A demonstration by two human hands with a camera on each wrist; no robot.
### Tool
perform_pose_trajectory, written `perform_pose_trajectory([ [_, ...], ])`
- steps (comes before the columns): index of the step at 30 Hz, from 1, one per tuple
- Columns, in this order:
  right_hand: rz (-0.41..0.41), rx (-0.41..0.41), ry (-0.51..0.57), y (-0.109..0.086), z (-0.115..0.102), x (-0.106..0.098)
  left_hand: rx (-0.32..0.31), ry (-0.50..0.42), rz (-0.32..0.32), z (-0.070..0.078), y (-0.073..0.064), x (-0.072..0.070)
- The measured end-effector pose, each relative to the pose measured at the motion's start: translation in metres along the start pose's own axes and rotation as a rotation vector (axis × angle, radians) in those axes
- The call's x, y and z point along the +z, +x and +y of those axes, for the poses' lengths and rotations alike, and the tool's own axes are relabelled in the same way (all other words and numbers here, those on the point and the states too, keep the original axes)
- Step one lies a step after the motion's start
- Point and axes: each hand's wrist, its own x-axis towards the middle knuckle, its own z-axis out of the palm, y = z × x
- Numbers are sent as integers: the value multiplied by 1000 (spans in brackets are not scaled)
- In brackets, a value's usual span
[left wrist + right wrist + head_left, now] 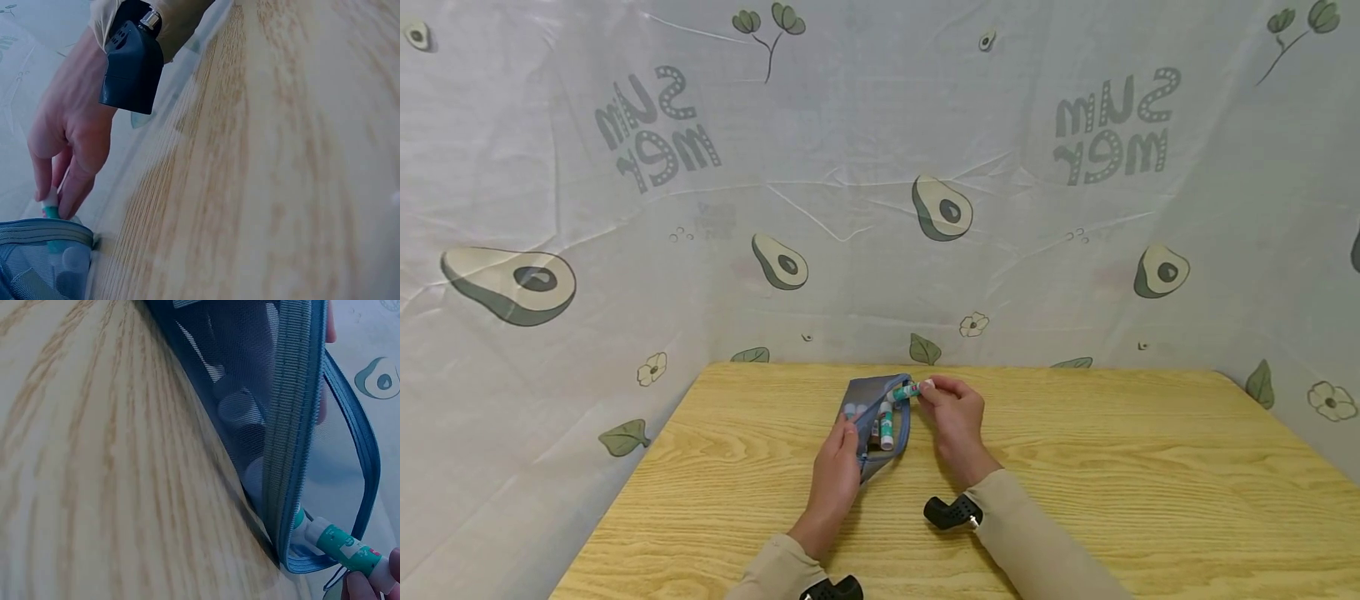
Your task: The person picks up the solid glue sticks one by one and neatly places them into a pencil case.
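A blue-edged mesh zip pouch (868, 388) lies at the table's middle with its zipper side gaping. My left hand (835, 479) grips the pouch's near left side, thumb on top. At the pouch's mouth, my right hand (957, 421) pinches a glue stick (907, 391) with a teal label and white ends. In the right wrist view this glue stick (347, 547) crosses the zippered edge (294, 419), its far end at the opening. Another teal glue stick (887, 427) lies inside the pouch. More white-capped tubes show dimly through the mesh; their number is hidden.
The wood-grain table (1120, 467) stretches to both sides of the pouch. Behind it hangs a pale curtain (850, 142) printed with avocados and leaves. A black wrist camera (951, 512) sits on the right sleeve, another (833, 588) on the left.
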Motion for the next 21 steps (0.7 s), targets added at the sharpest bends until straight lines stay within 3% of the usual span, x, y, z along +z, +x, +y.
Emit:
perform_pose_trajectory([
  [7, 26, -16, -50, -2, 4, 1, -5, 5, 0, 0, 0, 0],
  [21, 45, -44, -263, -6, 7, 2, 6, -4, -9, -1, -1, 0],
])
